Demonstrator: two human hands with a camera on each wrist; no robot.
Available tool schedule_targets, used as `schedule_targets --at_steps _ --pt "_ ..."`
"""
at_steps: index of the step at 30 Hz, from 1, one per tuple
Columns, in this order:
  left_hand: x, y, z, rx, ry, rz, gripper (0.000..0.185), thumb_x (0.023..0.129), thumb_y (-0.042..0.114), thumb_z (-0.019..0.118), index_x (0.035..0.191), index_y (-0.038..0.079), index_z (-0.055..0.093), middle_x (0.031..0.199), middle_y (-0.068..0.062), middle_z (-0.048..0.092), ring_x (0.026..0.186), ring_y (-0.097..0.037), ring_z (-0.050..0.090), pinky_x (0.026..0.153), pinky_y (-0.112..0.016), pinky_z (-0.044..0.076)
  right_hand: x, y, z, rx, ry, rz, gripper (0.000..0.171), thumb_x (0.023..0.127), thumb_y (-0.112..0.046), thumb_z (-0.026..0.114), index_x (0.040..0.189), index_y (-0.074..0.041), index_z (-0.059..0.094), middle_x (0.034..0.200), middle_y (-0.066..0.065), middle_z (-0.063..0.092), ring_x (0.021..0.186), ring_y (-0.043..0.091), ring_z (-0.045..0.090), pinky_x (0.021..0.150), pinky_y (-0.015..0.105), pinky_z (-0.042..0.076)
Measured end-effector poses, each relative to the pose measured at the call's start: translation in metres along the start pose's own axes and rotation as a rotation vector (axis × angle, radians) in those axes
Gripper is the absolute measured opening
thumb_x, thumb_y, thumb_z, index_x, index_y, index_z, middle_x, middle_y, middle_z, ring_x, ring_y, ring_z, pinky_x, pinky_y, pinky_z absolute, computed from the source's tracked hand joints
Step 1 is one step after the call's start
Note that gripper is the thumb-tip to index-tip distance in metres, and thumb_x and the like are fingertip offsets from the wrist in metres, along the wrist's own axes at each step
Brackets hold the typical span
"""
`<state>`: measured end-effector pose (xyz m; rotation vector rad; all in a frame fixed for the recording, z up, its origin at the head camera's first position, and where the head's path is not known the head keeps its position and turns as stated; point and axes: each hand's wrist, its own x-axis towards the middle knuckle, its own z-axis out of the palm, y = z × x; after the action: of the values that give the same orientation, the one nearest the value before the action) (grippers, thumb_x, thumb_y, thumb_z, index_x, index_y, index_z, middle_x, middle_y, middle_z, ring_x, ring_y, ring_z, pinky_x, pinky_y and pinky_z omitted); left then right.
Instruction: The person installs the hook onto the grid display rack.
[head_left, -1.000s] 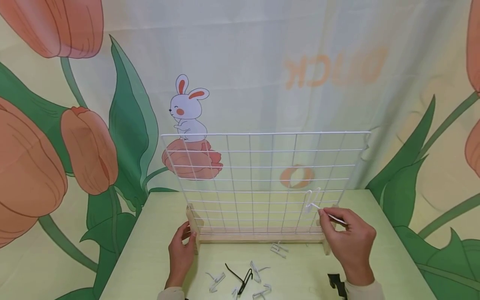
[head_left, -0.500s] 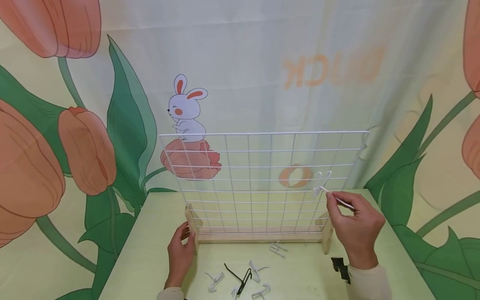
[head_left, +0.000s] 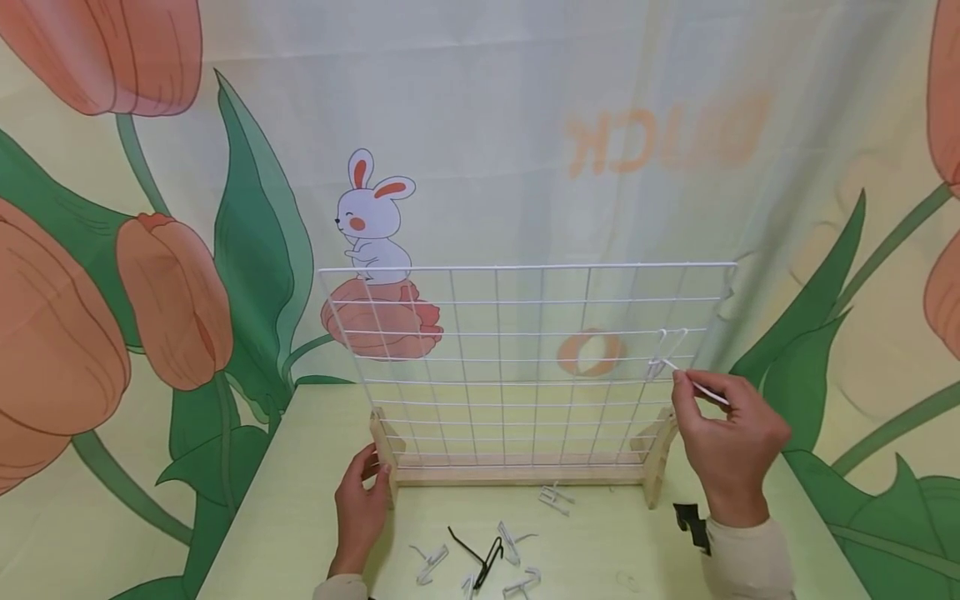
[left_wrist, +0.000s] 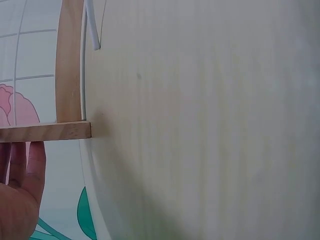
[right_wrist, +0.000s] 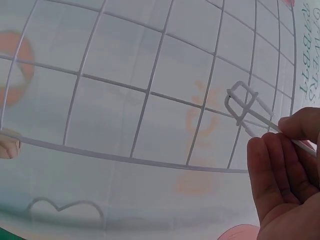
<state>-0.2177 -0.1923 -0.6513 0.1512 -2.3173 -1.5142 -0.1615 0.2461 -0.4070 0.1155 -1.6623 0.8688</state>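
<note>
A white wire grid panel stands upright in a wooden base on a pale green table. My right hand pinches a white wire hook by its straight stem and holds its looped end against the grid's right side, about halfway up. In the right wrist view the white wire hook lies against the wire grid panel, with my fingers curled round its stem. My left hand grips the base's left foot; the left wrist view shows my fingers beside the wooden base.
Several loose white hooks and a black hook lie on the table in front of the base. A printed cloth backdrop with tulips and a rabbit hangs close behind. A black wrist strap sits on my right sleeve.
My right hand has lifted the white hook up and to the right along the grid, from near the bottom rows to about mid-height. The left hand has stayed on the base.
</note>
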Motion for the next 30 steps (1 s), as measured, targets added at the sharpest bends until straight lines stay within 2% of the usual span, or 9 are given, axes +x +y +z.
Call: schedule_targets --at_steps 6,14,16,19,22,30 --pt "0.0 -0.001 -0.001 0.012 0.001 0.005 0.042 0.102 0.012 0.071 0.143 0.019 0.062 0.131 -0.009 0.072 0.115 -0.027 0.071 0.086 -0.033 0.062 -0.003 0.016 0.001 0.006 -0.002 -0.038 0.007 0.08 -0.001 0.084 0.085 0.003 0.082 0.08 0.023 0.077 0.092 -0.023 0.063 0.082 0.004 0.048" --pt "0.0 -0.003 0.001 0.022 0.008 0.008 0.042 0.103 0.014 0.07 0.144 0.019 0.062 0.131 -0.008 0.072 0.114 -0.027 0.071 0.085 -0.031 0.062 0.001 0.011 0.01 0.023 -0.028 -0.073 0.008 0.079 0.004 0.084 0.086 0.007 0.081 0.08 0.025 0.076 0.094 -0.021 0.061 0.084 0.006 0.047" --pt "0.0 -0.003 0.001 0.023 0.009 0.011 0.041 0.103 0.014 0.07 0.143 0.019 0.062 0.131 -0.008 0.072 0.114 -0.027 0.071 0.086 -0.032 0.062 0.001 0.012 0.012 0.013 -0.034 -0.081 0.009 0.079 0.004 0.084 0.087 0.006 0.081 0.081 0.023 0.077 0.088 -0.012 0.066 0.084 0.006 0.047" --pt "-0.001 -0.001 0.001 0.022 0.009 0.015 0.041 0.103 0.014 0.07 0.143 0.018 0.062 0.131 -0.009 0.072 0.114 -0.027 0.071 0.086 -0.034 0.062 0.001 0.015 0.015 0.003 -0.045 -0.092 0.009 0.079 0.003 0.085 0.087 0.005 0.081 0.082 0.022 0.078 0.078 0.013 0.074 0.086 0.006 0.047" --pt "-0.001 0.0 0.0 0.016 0.007 0.015 0.041 0.103 0.014 0.07 0.143 0.019 0.062 0.131 -0.01 0.072 0.114 -0.028 0.071 0.086 -0.033 0.062 0.002 0.018 0.017 -0.003 -0.063 -0.104 0.01 0.08 0.002 0.085 0.088 0.005 0.081 0.083 0.021 0.078 0.075 0.034 0.072 0.088 0.007 0.047" --pt "-0.001 0.001 0.0 -0.002 0.009 0.008 0.041 0.103 0.012 0.07 0.142 0.018 0.063 0.131 -0.01 0.072 0.114 -0.028 0.071 0.082 -0.017 0.056 -0.001 0.02 0.018 -0.001 -0.082 -0.148 0.011 0.079 0.0 0.086 0.088 0.003 0.082 0.082 0.02 0.078 0.073 0.036 0.072 0.089 0.006 0.044"
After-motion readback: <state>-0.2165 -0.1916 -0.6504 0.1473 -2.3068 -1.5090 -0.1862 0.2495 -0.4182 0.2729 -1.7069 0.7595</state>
